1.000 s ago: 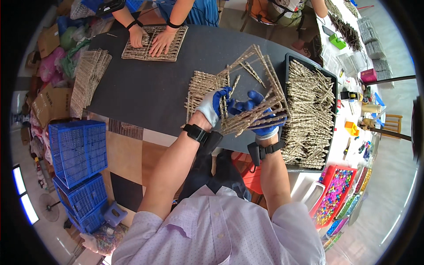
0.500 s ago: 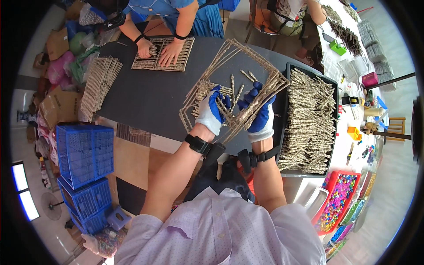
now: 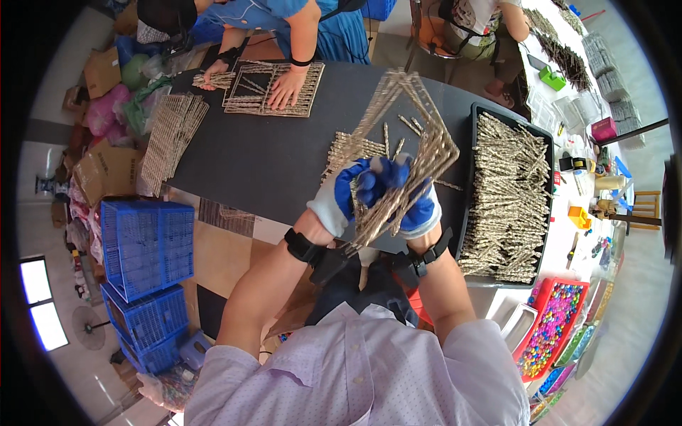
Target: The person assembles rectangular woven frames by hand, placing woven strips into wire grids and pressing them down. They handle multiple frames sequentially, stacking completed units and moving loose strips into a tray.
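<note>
My two gloved hands, white with blue palms and fingers, are close together above the dark table [image 3: 241,156]. My right hand [image 3: 420,209] is closed round a bundle of thin rectangular frames [image 3: 442,150] made of twisted grey-brown strands. The frames stand tilted, and their far ends are blurred. My left hand [image 3: 344,195] has its fingers curled against the near part of the same bundle; its fingertips partly overlap my right fingers. Behind my hands, a slatted panel [image 3: 342,150] and several loose twisted sticks [image 3: 410,126] lie on the table.
A black tray [image 3: 472,170] full of twisted sticks [image 3: 508,199] stands at the right. Across the table a co-worker's hands [image 3: 285,89] work at another slatted panel [image 3: 312,99]. Stacked panels [image 3: 170,138] overhang the left edge. Blue crates [image 3: 148,245] and a red bead tray [image 3: 584,291] flank me.
My hands have come closer together, and the frames have turned to a narrower, steeper angle. The co-worker's one hand has moved left, off the panel, with sticks in it. The view has shifted slightly.
</note>
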Available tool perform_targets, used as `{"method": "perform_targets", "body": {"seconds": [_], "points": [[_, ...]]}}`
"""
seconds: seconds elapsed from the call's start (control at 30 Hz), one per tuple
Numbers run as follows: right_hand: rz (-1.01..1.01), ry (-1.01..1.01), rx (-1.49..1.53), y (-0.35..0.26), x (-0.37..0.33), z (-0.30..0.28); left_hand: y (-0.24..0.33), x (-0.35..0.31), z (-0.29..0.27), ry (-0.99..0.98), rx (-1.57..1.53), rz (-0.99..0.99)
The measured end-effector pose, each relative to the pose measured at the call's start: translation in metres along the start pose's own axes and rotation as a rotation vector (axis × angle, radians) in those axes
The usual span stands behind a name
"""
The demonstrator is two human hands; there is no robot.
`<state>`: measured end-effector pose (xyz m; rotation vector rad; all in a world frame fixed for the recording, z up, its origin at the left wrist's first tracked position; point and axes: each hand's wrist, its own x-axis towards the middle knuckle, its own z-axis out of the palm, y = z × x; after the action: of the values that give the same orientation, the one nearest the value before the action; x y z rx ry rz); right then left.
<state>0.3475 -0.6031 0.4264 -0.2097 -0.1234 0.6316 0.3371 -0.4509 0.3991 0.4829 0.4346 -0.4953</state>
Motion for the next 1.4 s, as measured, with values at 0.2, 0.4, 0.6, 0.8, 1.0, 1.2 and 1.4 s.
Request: {"method": "perform_targets", "body": {"seconds": [0.2, 0.4, 0.6, 0.8, 1.0, 1.2, 1.4], "points": [[-0.120, -0.056, 0.416, 0.020, 0.008, 0.005, 0.003, 0.004, -0.017, 0.138, -0.072, 0.135], [-0.053, -0.165, 0.215, 0.011, 0.012, 0.013, 0.016, -0.014, 0.002, 0.143, 0.070, 0.229], [-0.024, 0.090, 0.157, 0.007, 0.006, 0.010, 0.016, -0.020, -0.017, 0.096, -0.025, 0.300], [0.011, -0.228, 0.138, 0.024, 0.026, -0.005, 0.009, -0.025, -0.034, -0.089, -0.166, 0.071], [0.030, -0.071, -0.339, 0.025, 0.022, -0.007, 0.029, -0.056, 0.014, -0.237, -0.199, -0.075], [0.283, -0.211, -0.564, 0.041, 0.034, 0.024, 0.020, -0.057, -0.026, -0.120, 0.489, 0.306], [0.001, 0.007, -0.183, 0.043, 0.040, 0.005, 0.042, -0.054, -0.028, -0.160, -0.043, 0.053]]}}
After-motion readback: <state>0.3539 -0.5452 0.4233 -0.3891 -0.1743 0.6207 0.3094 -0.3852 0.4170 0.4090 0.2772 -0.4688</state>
